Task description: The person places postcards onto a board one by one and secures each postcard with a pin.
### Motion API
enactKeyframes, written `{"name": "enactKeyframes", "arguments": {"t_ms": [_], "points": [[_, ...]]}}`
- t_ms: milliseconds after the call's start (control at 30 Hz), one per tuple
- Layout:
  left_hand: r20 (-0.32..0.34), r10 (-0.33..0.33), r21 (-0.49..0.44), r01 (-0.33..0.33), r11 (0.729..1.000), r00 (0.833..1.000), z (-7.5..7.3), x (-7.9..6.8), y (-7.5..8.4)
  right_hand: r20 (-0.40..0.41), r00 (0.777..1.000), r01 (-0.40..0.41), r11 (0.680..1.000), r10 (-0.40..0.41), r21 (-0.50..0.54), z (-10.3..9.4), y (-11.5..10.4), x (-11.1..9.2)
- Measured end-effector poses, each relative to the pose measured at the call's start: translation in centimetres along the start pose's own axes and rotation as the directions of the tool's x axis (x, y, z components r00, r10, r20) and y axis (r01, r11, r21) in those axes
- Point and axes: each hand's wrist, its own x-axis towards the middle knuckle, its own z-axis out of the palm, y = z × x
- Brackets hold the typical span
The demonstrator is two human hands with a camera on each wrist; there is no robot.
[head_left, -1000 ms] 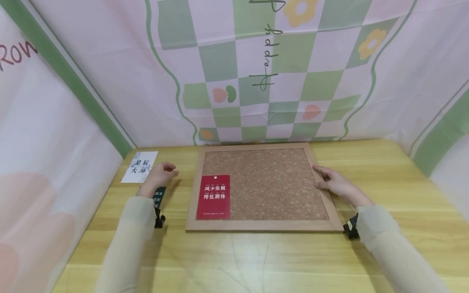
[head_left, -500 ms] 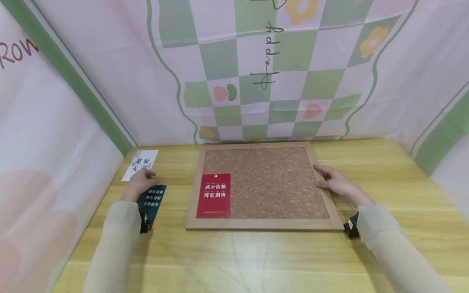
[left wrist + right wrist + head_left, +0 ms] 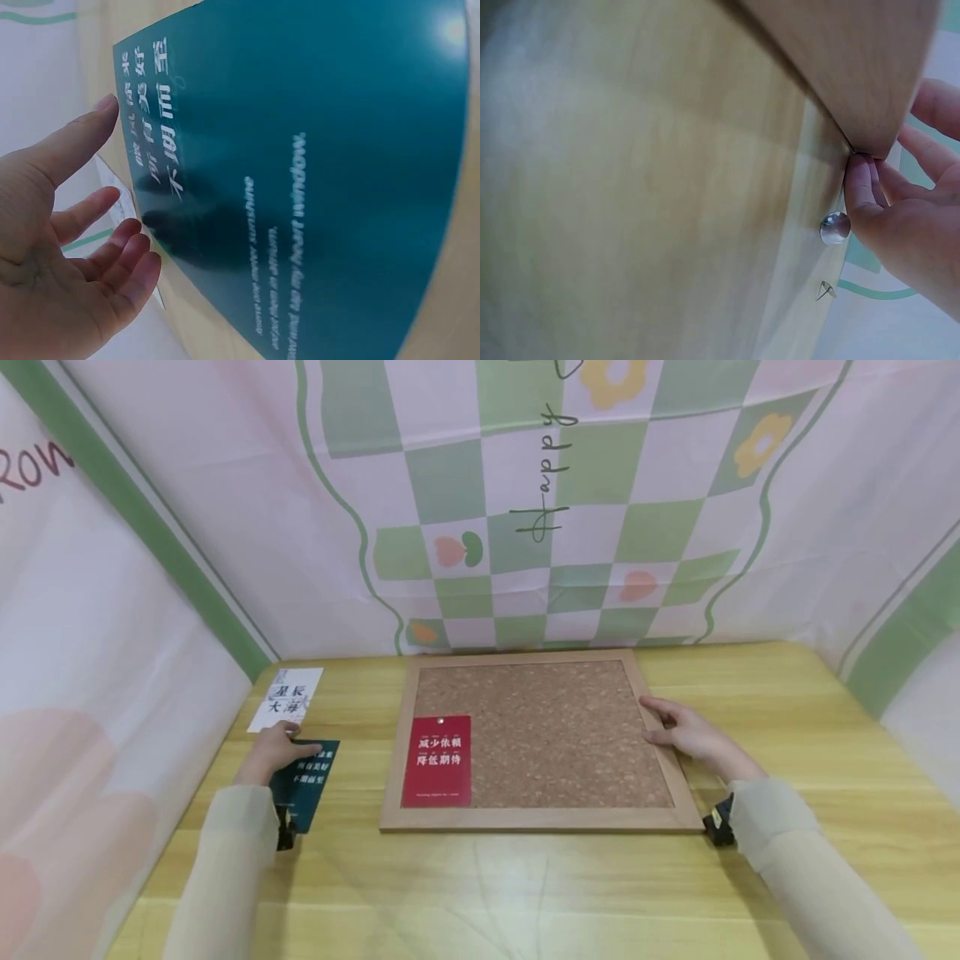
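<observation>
My left hand (image 3: 270, 753) is over the upper left part of a dark green card (image 3: 318, 789) with white lettering. In the left wrist view its thumb and fingers are spread beside the edge of the card, with nothing between them. A white card (image 3: 288, 697) lies just beyond, near the fingertips. My right hand (image 3: 693, 742) holds the right side of a wood-framed cork board (image 3: 555, 735). In the right wrist view some fingers (image 3: 860, 180) bend against the frame's side, others reach over its top. A red card (image 3: 438, 768) lies at the board's lower left.
Beside the right hand on the table (image 3: 667, 187) are a silver domed thumbtack (image 3: 835, 227) and a second tack (image 3: 826, 289) with its point showing. A printed cloth wall (image 3: 525, 602) stands right behind the board, with cloth along the left and right sides too.
My left hand has moved left and toward me, from beside the white card to over the green card, which it had partly covered. The right hand stays on the board's frame.
</observation>
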Motion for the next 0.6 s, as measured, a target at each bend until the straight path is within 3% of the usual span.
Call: {"name": "enactKeyframes", "arguments": {"t_ms": [600], "points": [[-0.001,-0.033,-0.021,0.033,0.999,0.999,0.25,-0.13,0.23,0.003,1.000,-0.005,1.000,0.005,0.018,-0.01,-0.21,-0.02]]}}
